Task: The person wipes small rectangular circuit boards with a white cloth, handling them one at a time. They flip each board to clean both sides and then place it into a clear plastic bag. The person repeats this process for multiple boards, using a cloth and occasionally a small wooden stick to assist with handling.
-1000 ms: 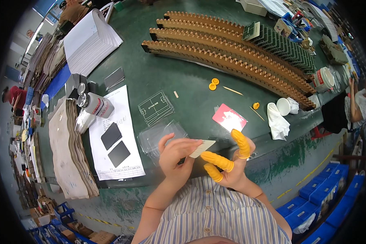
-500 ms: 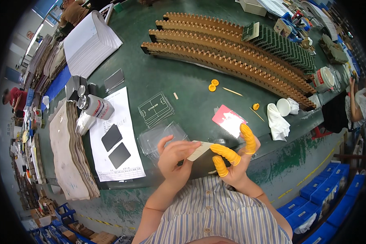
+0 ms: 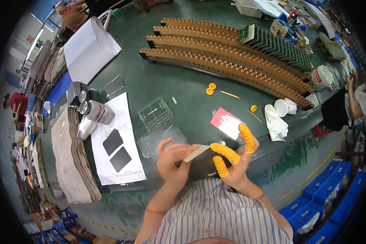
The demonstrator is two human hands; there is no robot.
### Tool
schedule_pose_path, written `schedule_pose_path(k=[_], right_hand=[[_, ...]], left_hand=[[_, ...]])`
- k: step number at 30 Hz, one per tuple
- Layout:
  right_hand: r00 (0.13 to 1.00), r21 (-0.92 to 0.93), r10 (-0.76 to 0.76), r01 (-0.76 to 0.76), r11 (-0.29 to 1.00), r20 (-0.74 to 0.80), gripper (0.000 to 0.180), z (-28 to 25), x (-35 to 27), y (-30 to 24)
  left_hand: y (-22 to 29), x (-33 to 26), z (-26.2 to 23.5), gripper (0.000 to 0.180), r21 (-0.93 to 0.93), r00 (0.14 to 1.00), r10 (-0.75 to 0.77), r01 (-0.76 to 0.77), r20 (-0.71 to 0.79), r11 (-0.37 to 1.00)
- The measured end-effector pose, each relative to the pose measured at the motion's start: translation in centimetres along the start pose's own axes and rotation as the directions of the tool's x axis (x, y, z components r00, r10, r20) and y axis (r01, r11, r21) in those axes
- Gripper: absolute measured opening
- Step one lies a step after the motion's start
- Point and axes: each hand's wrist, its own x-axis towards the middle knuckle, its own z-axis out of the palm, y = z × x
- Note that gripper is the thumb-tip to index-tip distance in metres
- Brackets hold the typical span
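Card [image 3: 197, 153] near table edge [image 3: 268, 147], left hand [image 3: 173, 163] pinching it, right hand [image 3: 236, 167] spread beside it

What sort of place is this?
Most likely a workshop or small factory floor: slotted brown racks, one with green cards standing in a row, sit on a big green table, and blue bins are lined up beyond its near edge.

Striped shirt [image 3: 216, 206] (front-buttoned); right hand [image 3: 237, 172] wears yellow finger cots [image 3: 227, 153].
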Motion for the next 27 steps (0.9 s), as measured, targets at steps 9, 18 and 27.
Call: schedule_pose_path(k=[9,18,27], right_hand=[[1.0,0.02,-0.002,0.002,1.0,-0.013,0.031,-0.05,0.07,-0.33],[0.999,-0.003,-0.027,0.028,1.0,0.03,0.032,-0.1,-0.17,-0.3],[0.998,0.403,0.051,-0.03,0.915,-0.041,0.051,0.64,0.06,-0.33]], left_hand=[[-0.48,-0.07,-0.02,0.019,-0.123,0.998,-0.062,0.062,0.001,0.991],[-0.63,-0.29,0.01,0.02,-0.148,0.998,-0.058,0.057,-0.003,0.987],[-0.18,-0.05,0.32,0.023,-0.511,0.966,-0.255,0.237,0.036,0.826]])
